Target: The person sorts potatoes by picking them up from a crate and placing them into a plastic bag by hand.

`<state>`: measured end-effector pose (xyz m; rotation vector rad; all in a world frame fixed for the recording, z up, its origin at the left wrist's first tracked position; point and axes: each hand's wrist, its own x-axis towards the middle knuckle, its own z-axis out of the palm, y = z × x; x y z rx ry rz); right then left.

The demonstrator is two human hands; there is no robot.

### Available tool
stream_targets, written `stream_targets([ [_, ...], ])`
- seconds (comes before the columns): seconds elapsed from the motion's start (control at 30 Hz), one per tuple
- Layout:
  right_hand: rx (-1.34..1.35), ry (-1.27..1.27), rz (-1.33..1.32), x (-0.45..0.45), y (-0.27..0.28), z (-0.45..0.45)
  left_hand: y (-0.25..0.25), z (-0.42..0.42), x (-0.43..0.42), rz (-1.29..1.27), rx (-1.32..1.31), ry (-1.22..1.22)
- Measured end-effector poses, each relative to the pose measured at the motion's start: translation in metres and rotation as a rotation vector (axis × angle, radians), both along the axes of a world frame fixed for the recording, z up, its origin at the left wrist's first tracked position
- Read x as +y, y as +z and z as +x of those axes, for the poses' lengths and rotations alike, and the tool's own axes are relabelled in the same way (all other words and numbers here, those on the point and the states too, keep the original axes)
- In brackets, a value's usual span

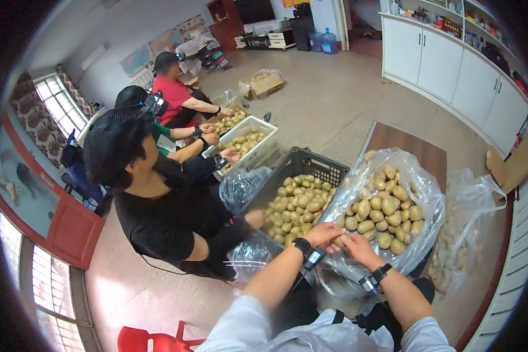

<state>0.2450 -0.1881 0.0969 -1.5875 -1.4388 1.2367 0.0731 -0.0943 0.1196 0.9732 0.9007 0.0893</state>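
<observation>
Hands: The left hand (322,236) and right hand (361,249) met almost fingertip to fingertip at the near edge of the bag, beside the crate.
Grip: Fingers on both were curled and close together. A small tan thing, possibly a potato, seemed to show between them; whether it was firmly held, or by which hand, could not be told.
Bagged potatoes: The heap of potatoes (387,205) lay in an open clear plastic bag (431,199) on a brown table (408,141), just beyond the right hand.
Crated potatoes: A second lot (302,202) lay in a black crate (322,164) to the left of the bag.
Co-worker: A person in black (158,205) sat beside the crate, with a blurred hand (255,219) at its left side.
Drop risk: Judged moderate. A loose fingertip hold could have let a potato fall between bag and crate.
Snag risk: Slack film near the wrist unit (368,285) could have caught on it, and a tug could have sent the heap rolling.
Collision risk: Judged low, though two people reaching into one crate at once could have knocked hands.
</observation>
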Motion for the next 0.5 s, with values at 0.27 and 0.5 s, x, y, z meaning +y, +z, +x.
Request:
stream_targets([
  [0.27,-0.218,-0.071,0.125,-0.004,-0.002,0.008,-0.022,-0.005,0.010,0.036,-0.038,0.165],
  [0.5,-0.479,-0.115,0.274,-0.011,-0.013,0.014,-0.047,-0.010,0.024,0.027,-0.128,0.296],
])
